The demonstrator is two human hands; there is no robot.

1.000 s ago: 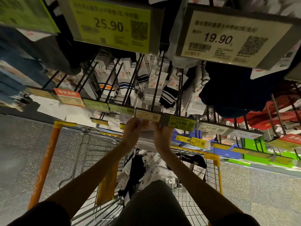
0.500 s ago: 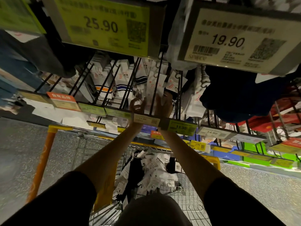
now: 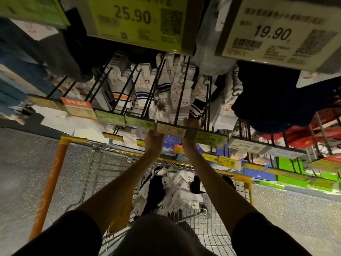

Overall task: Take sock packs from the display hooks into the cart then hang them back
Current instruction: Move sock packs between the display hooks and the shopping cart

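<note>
Both hands are raised to the same display hook (image 3: 181, 93). The left hand (image 3: 154, 140) sits just under the hook's price tag (image 3: 170, 129), and its fingers go out of sight behind the tag. The right hand (image 3: 191, 124) is beside it, just past the tag's far edge, with its fingertips hidden among the packs. For either hand I cannot tell whether it grasps a pack or lies loose, because the tag and the rail cover the fingers.

Directly beyond the hands, rows of sock packs (image 3: 162, 80) hang on the black hooks. A dark-striped pack (image 3: 196, 108) hangs closest to the right hand's fingertips. Well below the hands, between the two forearms, a heap of sock packs (image 3: 177, 191) lies in the wire cart (image 3: 247, 182), white ones mixed with a few black.

The heap suggests the taking-down part is well along or finished. Nothing shows for sure whether this reach lifts another pack off or slides one back on. Either way, every pack in the heap has to be picked up and threaded back onto a hook, so most of the hanging seems left to do.
</note>
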